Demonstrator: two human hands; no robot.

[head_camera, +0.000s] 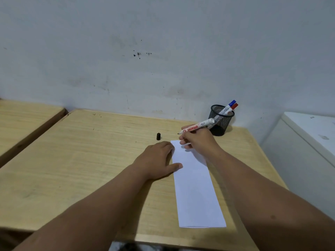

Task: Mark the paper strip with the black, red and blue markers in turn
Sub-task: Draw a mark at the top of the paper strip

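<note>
Right hand (196, 140) pinches uncapped black marker (196, 127); left hand (156, 159) flat, pressing paper strip (195, 187).

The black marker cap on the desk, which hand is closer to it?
Left. The left hand lies flat just below the black cap, pinning the paper strip. The right hand, holding the uncapped black marker, sits farther right.

Three markers (196, 127); one cap (158, 136); one paper strip (195, 189); one mesh cup (220, 122); two hands (155, 160).

cap (158, 136) left of strip (195, 187), holder (220, 122) behind
</note>
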